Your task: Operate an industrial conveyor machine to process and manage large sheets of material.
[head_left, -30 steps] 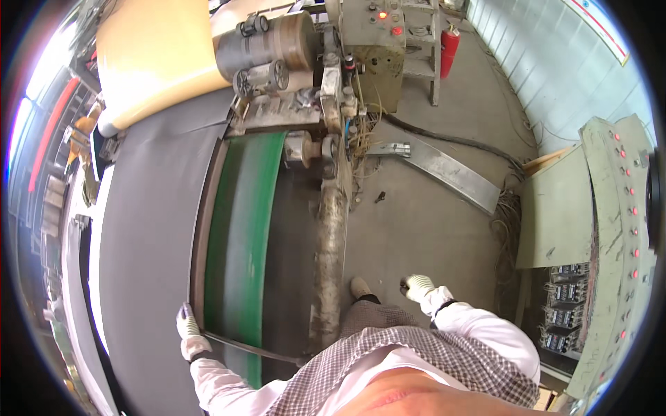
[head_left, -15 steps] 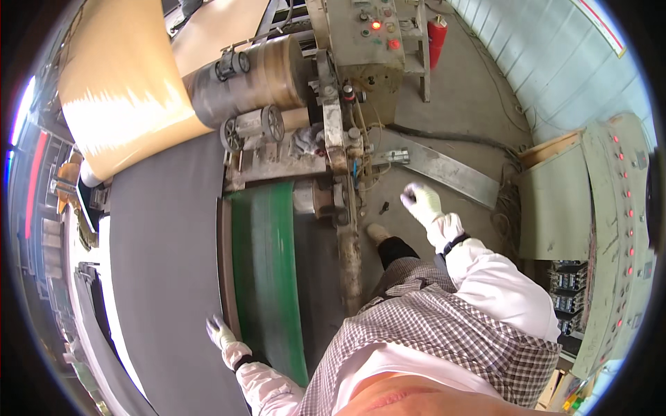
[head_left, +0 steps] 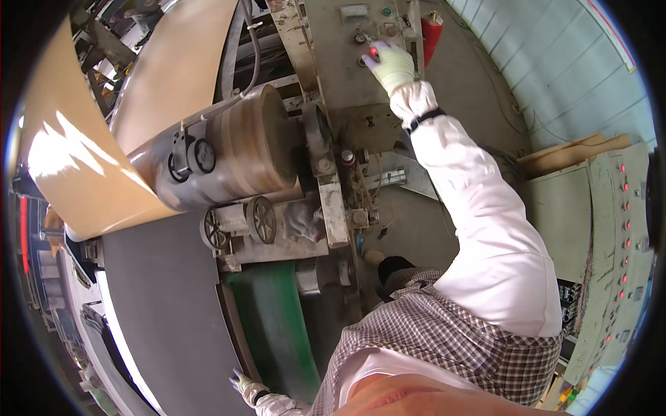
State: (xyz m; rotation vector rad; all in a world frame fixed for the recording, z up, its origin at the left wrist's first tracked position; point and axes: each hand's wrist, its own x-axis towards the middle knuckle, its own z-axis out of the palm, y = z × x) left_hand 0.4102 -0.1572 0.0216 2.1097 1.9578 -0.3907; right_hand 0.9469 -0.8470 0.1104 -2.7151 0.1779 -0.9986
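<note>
1. Dusty grey-beige metal control box [head_left: 347, 83] is standing at the top centre of the head view, just past the machine's frame, a round red light glowing on its face.
2. The right hand [head_left: 394, 68], wearing a pale yellowish-white glove, is hanging over that face, its fingertips sitting right at the red light; from where I'm standing I cannot tell whether they are pressing, gripping or only hovering.
3. The left hand [head_left: 244, 385], wearing a similarly pale glove, is lying at the right edge of a wide, flat, dark grey sheet [head_left: 166, 298], its fingers loosely spread and released.
4. Just right of that sheet, a narrow brown strip [head_left: 237, 329] is running alongside a smooth green belt [head_left: 277, 326].
5. Above them, a large brown-and-grey cylindrical roller [head_left: 229, 152] is lying across the machine, with a spoked dark metal handwheel [head_left: 261, 219] standing in front. To its left, a glossy tan sheet [head_left: 76, 166] is curving down toward the dark grey one.
6. Over on the right, a pale green metal cabinet [head_left: 558, 208] is showing a column of red lights, while a red fire extinguisher [head_left: 431, 38] is standing near the control box.
</note>
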